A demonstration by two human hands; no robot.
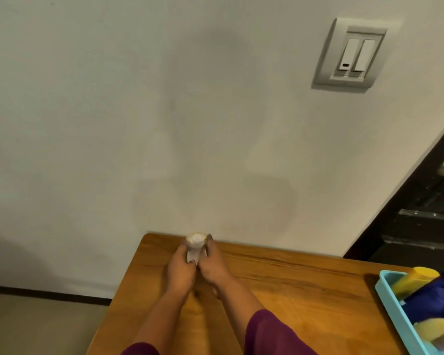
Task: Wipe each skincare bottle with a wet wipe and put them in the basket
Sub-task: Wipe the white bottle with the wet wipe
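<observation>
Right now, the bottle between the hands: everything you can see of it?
The bottle is small and whitish, with a round top tilted toward the camera and ringed by a thin tan-gold edge. It looks like smooth plastic; blur hides any label. The left hand grips its left side and the right hand its right, their fingers covering most of the body. It is held at the far edge of the wooden table.

Left hand [181,274] and right hand [214,271], stretched forward side by side, both grip 1 bottle [196,239].
</observation>
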